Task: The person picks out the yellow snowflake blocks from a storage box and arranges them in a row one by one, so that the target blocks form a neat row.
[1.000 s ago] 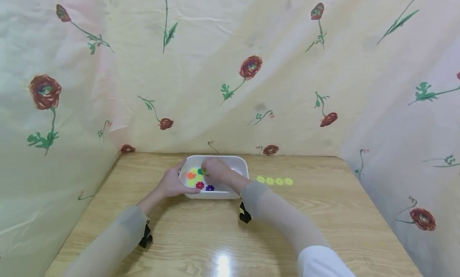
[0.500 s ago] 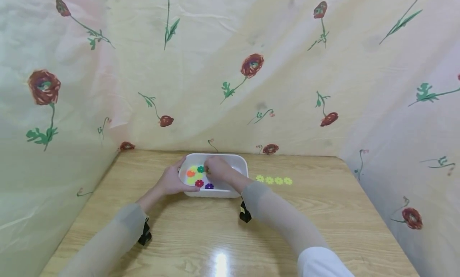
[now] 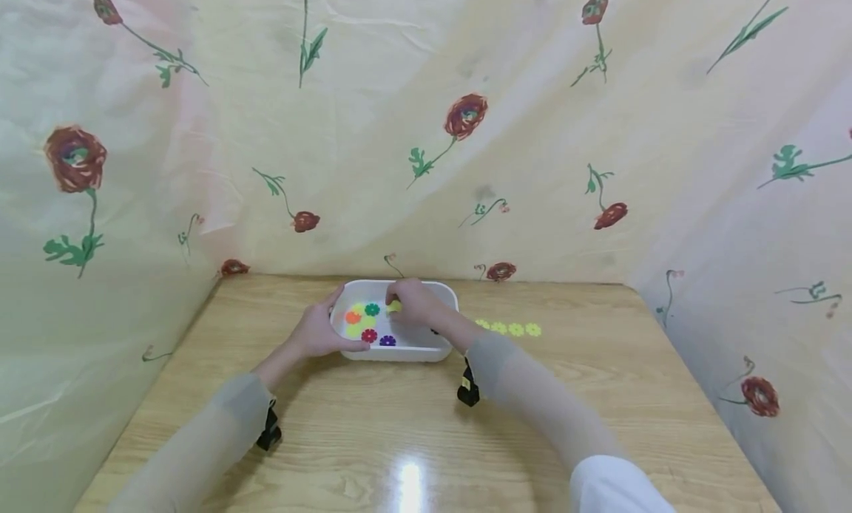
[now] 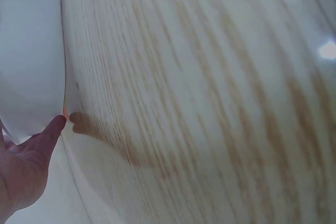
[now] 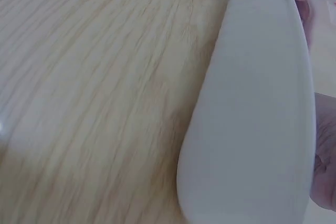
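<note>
Right hand: the right hand (image 3: 421, 304) is inside the white tray (image 3: 421, 356), right of its middle, fingers curled, pinching a yellow flower piece (image 3: 394, 306) at the fingertips.
Left hand: the left hand (image 3: 318, 331) grips the tray's left end, thumb along the near rim, fingers at the far left corner; the left wrist view shows the thumb and part of the palm against the tray.
Pinched piece: within the tray, toward its far side, partly covered by the fingers.
Loose pieces in the tray: yellow flower pieces (image 3: 353, 330) gathered in its left part, with an orange flower piece (image 3: 353, 317) among them; a green flower piece (image 3: 372, 309) to their right, toward the tray's far side; a red flower piece (image 3: 369, 335) and a purple flower piece (image 3: 387, 341) by its near wall.
Under the right wrist: a small dark thing (image 3: 435, 331) in the tray's right part, mostly hidden; cannot tell what it is.
Yellow row: four yellow flower pieces (image 3: 516, 329) in a line on the table, to the right of the tray.
Table: the wood-grain table (image 3: 359, 439) carries the tray near its far edge.
Backdrop: a flower-printed cloth (image 3: 373, 151) rises behind the tray and on both sides.
</note>
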A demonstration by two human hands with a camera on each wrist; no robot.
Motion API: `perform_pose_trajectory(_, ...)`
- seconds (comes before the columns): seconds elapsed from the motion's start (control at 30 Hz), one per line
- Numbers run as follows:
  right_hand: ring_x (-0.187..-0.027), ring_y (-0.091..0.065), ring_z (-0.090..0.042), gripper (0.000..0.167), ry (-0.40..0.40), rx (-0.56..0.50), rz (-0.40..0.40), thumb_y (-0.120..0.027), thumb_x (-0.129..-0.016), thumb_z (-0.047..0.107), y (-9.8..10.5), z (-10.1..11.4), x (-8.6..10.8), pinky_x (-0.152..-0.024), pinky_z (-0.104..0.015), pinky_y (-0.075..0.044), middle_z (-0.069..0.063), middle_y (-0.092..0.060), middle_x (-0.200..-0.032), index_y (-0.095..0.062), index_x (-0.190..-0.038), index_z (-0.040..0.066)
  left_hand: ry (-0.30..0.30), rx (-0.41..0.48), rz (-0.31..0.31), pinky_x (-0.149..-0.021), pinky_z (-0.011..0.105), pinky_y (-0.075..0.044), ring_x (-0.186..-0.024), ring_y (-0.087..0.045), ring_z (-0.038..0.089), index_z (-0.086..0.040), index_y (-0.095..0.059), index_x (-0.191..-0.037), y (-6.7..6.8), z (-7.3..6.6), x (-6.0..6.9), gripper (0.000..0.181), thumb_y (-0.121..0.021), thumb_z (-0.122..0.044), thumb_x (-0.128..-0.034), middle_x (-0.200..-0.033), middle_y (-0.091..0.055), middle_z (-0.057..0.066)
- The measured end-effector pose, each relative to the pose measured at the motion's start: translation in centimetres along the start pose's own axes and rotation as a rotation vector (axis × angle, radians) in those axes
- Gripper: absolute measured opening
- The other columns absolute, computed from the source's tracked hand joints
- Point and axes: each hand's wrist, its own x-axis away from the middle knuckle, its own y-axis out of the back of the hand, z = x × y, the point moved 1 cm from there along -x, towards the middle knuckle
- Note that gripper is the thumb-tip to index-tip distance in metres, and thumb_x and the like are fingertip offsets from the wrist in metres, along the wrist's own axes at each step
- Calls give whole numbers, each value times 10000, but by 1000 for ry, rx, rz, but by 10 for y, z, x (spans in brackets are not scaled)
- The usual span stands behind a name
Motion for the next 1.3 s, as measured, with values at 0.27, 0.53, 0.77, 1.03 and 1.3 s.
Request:
perform_pose_trajectory(0.27, -1079, -708, -273, 235, 59, -16, -108, -780, -914, 92, 23, -29, 11, -998, -394, -595, -132, -768, -1138, -760, -1140, 31, 7, -20, -16, -1131, 547, -513, -1264, -604, 347, -17, -217, -1687, 3, 1, -2, 1357, -1006, -465, -678, -1614, -491, 241)
perform_pose_trajectory(0.53, -968, -691, -267, 216, 85, 40, -237, -808, -884, 76, 45, -58, 29, -908, -396, -606, -134, -765, -1046, -772, -1084, 7, 2, -32, -16, -1146, 557, -503, -1287, -608, 361, -13, -220, -1686, 0, 2, -2, 1355, -998, -480, -680, -1621, -482, 252)
perform_pose_trajectory(0.77, -903, -673, -257, 175, 33, 59, -282, -811, -883, 94, 63, -77, 51, -849, -415, -592, -118, -754, -975, -781, -1037, 16, 1, -16, -6, -1173, 566, -476, -1337, -583, 362, -28, -213, -1691, 0, 1, -1, 1370, -1002, -487, -670, -1646, -456, 235)
perform_pose_trajectory(1.03, -909, -702, -302, 166, 23, 36, -340, -791, -862, 100, 67, -104, 67, -875, -453, -618, -156, -760, -955, -781, -993, -1, -12, -9, -8, -1147, 557, -502, -1280, -598, 345, -15, -219, -1687, 0, -1, 1, 1343, -1003, -447, -686, -1632, -475, 233)
perform_pose_trajectory(1.3, -818, -661, -274, 176, 8, 52, -363, -773, -829, 100, 73, -120, 77, -803, -440, -571, -140, -738, -872, -786, -964, -11, -6, 3, -5, -1129, 549, -518, -1243, -605, 335, -39, -224, -1692, -1, -2, 0, 1307, -1000, -404, -705, -1607, -510, 209)
